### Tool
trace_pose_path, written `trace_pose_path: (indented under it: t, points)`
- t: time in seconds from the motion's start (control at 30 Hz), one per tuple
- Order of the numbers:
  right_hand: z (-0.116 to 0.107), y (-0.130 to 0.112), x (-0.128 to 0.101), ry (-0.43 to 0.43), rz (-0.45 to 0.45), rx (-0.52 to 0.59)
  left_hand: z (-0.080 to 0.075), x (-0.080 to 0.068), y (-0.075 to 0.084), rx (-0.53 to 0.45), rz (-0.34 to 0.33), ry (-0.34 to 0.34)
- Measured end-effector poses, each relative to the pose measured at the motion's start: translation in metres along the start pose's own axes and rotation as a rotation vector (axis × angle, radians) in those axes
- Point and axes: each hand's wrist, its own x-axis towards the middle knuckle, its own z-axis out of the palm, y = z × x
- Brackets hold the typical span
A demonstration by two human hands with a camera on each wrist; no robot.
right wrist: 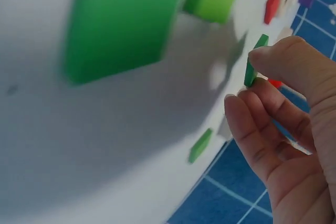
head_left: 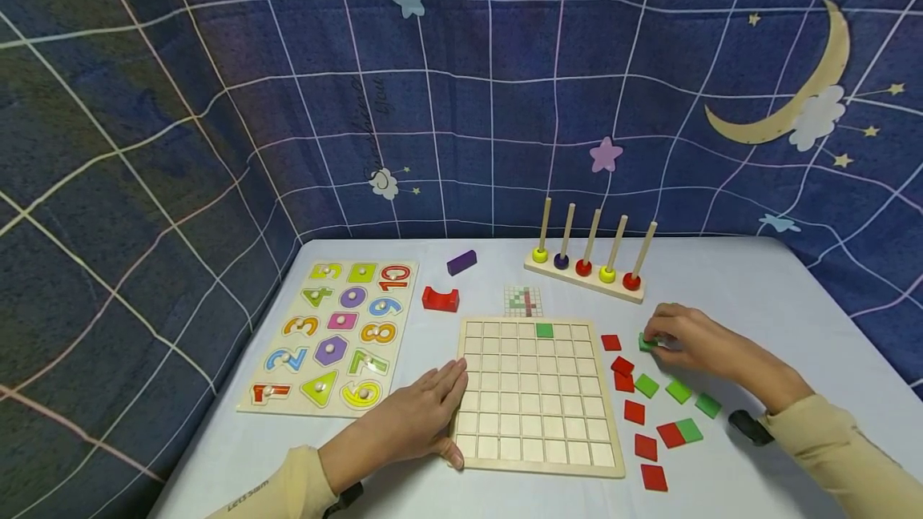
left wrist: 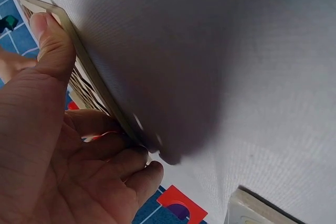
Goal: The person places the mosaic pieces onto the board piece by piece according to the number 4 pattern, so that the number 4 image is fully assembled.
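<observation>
My left hand (head_left: 433,415) rests flat against the left edge of a wooden grid board (head_left: 537,455), thumb at its near corner. In the left wrist view the thumb (left wrist: 50,40) presses on the board's rim (left wrist: 89,72). One green tile (head_left: 544,330) sits in the board's top row. To the right of the board, my right hand (head_left: 659,340) pinches a small green tile (head_left: 644,341) just above the table. The right wrist view shows that tile (right wrist: 254,64) held on edge between thumb and fingers (right wrist: 252,129). Loose red tiles (head_left: 634,411) and green tiles (head_left: 679,390) lie near it.
A number puzzle board (head_left: 332,335) lies at the left. Behind the grid board are a red arch block (head_left: 440,299), a purple block (head_left: 461,262), a small pattern card (head_left: 522,300) and a peg rack with rings (head_left: 586,267). A starry cloth backs the table.
</observation>
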Motion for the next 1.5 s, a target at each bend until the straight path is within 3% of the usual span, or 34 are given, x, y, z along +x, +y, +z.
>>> trace_pose_path:
  t: [0.4, 0.77, 1.0, 1.2, 1.5]
  points:
    - [-0.005, -0.031, 0.031, -0.024, -0.09, 0.044, -0.002, 0.0, 0.0, -0.012, -0.001, -0.002]
    - [0.007, -0.055, 0.061, 0.007, -0.175, 0.016, 0.001, 0.001, 0.0, -0.024, -0.013, -0.025]
    - [0.012, -0.071, 0.084, -0.019, -0.216, 0.044, 0.0, 0.0, -0.001, -0.041, -0.025, -0.042]
    - [0.025, -0.083, 0.107, -0.022, -0.313, 0.029, 0.0, 0.0, -0.001, -0.048, -0.032, -0.047]
    - [0.049, -0.092, 0.125, -0.063, -0.349, 0.024, -0.001, -0.001, -0.001, -0.068, -0.039, -0.061]
